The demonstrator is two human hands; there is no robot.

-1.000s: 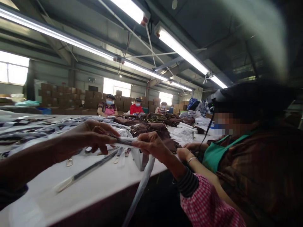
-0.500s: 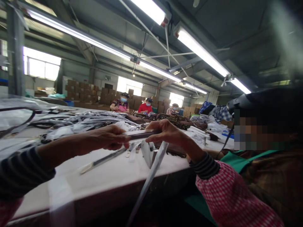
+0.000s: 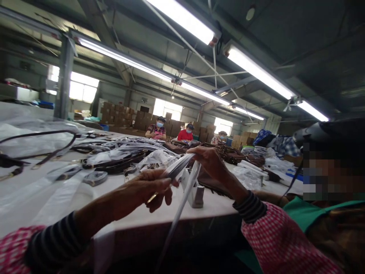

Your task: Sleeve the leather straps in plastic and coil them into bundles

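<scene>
Over the near table edge, my left hand is closed round a bag strap folded in clear plastic. A gold-coloured metal piece shows under the fingers of that hand. My right hand pinches the upper end of the same strap, so it slants up to the right between the two hands. Just below the right hand a long strip of pale plastic hangs over the table edge. Beside the strip stands a grey-white object, its kind unclear.
Brown straps and plastic-wrapped ones lie heaped across the white table. Clear plastic sleeves spread at left. A co-worker in a green apron sits close at right. Several people sit across the table, before stacked cartons.
The strap has gone from nearly level to slanting, its right end higher. My left hand has moved lower and right in view. The strap lying on the table near it no longer shows.
</scene>
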